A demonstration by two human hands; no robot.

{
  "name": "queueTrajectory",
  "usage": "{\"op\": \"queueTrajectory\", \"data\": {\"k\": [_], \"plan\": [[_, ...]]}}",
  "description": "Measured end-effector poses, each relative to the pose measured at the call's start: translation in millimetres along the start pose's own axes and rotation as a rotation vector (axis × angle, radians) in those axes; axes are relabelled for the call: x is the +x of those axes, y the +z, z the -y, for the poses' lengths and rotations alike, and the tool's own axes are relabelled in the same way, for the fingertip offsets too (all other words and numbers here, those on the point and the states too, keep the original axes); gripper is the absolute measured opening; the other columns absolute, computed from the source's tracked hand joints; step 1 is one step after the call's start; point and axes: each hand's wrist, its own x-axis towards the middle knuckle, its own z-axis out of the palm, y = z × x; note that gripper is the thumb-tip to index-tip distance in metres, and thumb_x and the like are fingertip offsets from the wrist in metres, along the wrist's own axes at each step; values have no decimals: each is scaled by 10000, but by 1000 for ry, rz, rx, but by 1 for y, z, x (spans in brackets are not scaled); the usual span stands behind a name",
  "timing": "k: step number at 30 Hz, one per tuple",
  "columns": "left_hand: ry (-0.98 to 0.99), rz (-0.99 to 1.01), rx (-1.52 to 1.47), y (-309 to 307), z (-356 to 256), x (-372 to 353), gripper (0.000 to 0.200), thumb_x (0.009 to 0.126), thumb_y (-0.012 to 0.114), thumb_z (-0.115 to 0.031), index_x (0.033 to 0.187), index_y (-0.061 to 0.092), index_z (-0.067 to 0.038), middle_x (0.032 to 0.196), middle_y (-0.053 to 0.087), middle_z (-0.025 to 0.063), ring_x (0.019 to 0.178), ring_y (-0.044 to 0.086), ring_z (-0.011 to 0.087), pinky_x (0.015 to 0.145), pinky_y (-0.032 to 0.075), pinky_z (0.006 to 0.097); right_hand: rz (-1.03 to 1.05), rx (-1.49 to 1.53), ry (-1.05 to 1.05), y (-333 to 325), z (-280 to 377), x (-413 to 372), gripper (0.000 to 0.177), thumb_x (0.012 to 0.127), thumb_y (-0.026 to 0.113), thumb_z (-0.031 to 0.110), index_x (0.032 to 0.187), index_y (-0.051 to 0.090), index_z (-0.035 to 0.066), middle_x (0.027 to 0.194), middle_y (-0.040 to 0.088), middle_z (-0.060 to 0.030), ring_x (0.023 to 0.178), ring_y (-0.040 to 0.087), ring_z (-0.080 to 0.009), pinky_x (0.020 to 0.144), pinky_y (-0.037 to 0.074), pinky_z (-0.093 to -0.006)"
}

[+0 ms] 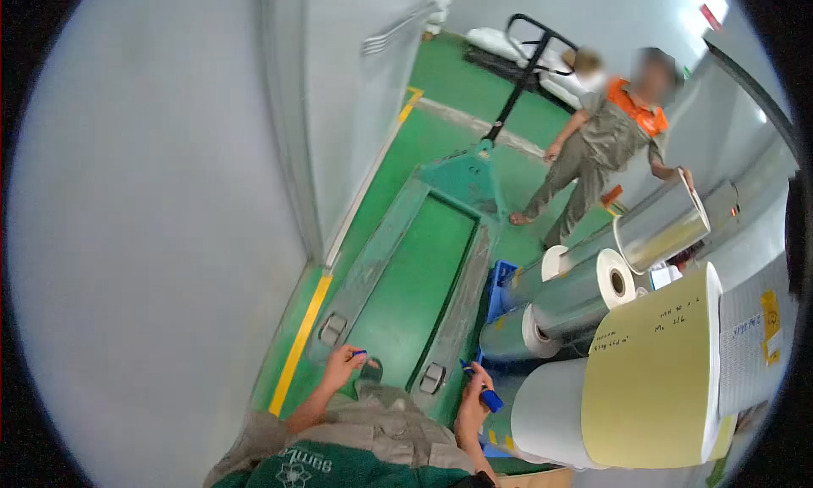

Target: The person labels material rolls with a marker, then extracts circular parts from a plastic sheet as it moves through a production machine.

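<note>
My left hand [341,366] hangs low at my side, its fingers pinched on a small blue cap [359,352]. My right hand [472,397] is closed around a blue marker [487,394] near my waist. Just right of that hand stands a large roll [644,378] with a yellowish end face bearing handwritten marks. Both hands hover above the green floor, beside the forks of a green pallet jack [423,259].
Several silver foil rolls [584,289] with white cores lie stacked on a blue pallet [500,281]. A co-worker [605,137] in an orange vest stands beyond, a hand on an upper roll [665,226]. A grey wall [169,234] fills the left. Yellow floor line [301,344].
</note>
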Motion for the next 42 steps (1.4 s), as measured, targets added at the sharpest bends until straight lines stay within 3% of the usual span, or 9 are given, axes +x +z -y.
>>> {"op": "queueTrajectory", "data": {"k": [3,10,23,29,30,34,36,39,42], "plan": [[131,-22,368,-12,-72,52,164,827,599,-95,940,568,19,758,606,68,693,573,124,613,456,253,122,-99,-216,38,57,51,218,859,569,155,1040,599,38,861,570,-35,781,486,-117,708,392,-254],[82,39,-44,-18,-153,143,186,809,607,-51,969,527,-2,824,615,74,750,589,132,678,488,258,153,196,-66,98,105,144,164,813,648,165,864,545,48,721,545,2,628,466,-59,572,376,-206],[26,617,-91,142,-274,338,145,849,569,-61,967,531,14,799,611,89,728,584,145,671,475,269,22,515,57,127,94,303,181,852,583,206,907,562,35,691,547,-14,564,490,-89,515,376,-227],[-201,632,246,182,-252,444,192,844,591,-101,993,517,-4,799,605,85,726,574,137,654,469,268,-1271,1127,420,0,-67,300,173,814,523,273,754,517,111,501,349,33,394,339,-96,364,298,-273],[-173,684,252,197,-269,457,193,845,589,-105,994,516,-7,803,603,80,730,571,133,657,469,267,-1209,1154,236,-39,-108,271,244,830,469,335,850,535,100,570,410,-8,456,403,-116,401,345,-282],[195,658,529,246,-331,519,206,853,585,-131,1013,518,-20,827,591,56,771,562,118,698,467,266,-1551,855,86,-50,1,359,500,870,525,403,1200,485,29,1132,541,-189,915,573,-274,827,475,-398],[215,506,249,264,-354,544,216,861,577,-146,1025,520,-18,847,582,47,786,553,112,730,459,260,-1328,574,326,-45,-5,441,420,828,459,427,992,558,53,839,527,-96,747,528,-179,658,446,-326],[107,528,-86,280,-377,574,194,882,544,-128,1032,521,-7,858,583,47,793,547,110,741,451,255,-864,742,169,26,54,555,204,841,566,300,762,481,132,544,347,52,449,304,-56,397,251,-215],[37,609,-150,276,-394,591,180,885,531,-114,1030,519,-8,853,579,54,788,544,118,743,444,259,-394,813,-25,126,129,612,170,835,597,189,760,462,117,651,412,44,486,351,-31,423,289,-180]]}}
